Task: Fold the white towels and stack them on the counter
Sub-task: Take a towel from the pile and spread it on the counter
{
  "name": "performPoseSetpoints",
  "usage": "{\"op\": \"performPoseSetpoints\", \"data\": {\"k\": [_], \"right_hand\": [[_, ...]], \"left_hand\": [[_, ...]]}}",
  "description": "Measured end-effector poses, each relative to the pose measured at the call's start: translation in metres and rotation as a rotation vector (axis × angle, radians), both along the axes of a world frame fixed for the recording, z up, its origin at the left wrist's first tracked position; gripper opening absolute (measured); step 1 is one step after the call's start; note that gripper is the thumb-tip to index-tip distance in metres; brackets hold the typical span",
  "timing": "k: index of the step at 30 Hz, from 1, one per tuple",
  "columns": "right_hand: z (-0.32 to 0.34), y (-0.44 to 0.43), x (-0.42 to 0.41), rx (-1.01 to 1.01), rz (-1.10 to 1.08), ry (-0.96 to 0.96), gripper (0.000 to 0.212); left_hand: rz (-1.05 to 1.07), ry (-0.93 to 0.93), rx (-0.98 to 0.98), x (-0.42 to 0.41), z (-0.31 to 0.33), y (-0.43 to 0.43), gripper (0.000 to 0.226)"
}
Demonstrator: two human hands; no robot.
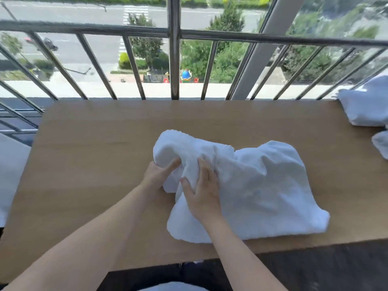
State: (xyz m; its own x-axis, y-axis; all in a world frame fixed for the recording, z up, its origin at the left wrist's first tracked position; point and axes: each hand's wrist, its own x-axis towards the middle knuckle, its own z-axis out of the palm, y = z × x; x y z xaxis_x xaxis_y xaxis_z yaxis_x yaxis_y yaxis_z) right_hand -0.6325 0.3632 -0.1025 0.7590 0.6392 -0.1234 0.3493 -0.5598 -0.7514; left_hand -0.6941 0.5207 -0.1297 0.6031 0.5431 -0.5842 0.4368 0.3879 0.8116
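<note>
A crumpled white towel (258, 185) lies in the middle of the wooden counter (88, 148). My left hand (157, 175) grips the towel's bunched left end, thumb on top and fingers tucked under the cloth. My right hand (201, 190) lies on the towel just right of it, its fingers sunk into a fold and gripping the fabric. More white towels (365, 106) are heaped at the counter's far right corner.
A metal railing (174, 66) and window run along the counter's far edge, with a street and trees far below. A further white cloth (381, 143) sits at the right edge. Something white (10, 164) lies left of the counter.
</note>
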Motion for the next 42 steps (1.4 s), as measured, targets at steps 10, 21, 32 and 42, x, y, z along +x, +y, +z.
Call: {"op": "performPoseSetpoints", "data": {"k": [10,21,32,42], "right_hand": [[0.003,-0.012,-0.009,0.096,-0.102,0.174,0.053],[-0.003,-0.025,-0.078,-0.18,-0.589,-0.138,0.057],[-0.031,0.035,-0.191,0.068,-1.478,0.35,0.077],[-0.019,0.079,-0.229,0.866,-1.629,0.994,0.067]], "left_hand": [[0.012,-0.051,-0.166,-0.031,0.006,0.007,0.045],[-0.434,-0.034,-0.191,-0.061,0.023,0.079,0.054],[-0.652,-0.128,-0.474,-0.089,0.002,0.121,0.047],[-0.69,-0.169,-0.447,-0.099,0.006,0.152,0.043]]}}
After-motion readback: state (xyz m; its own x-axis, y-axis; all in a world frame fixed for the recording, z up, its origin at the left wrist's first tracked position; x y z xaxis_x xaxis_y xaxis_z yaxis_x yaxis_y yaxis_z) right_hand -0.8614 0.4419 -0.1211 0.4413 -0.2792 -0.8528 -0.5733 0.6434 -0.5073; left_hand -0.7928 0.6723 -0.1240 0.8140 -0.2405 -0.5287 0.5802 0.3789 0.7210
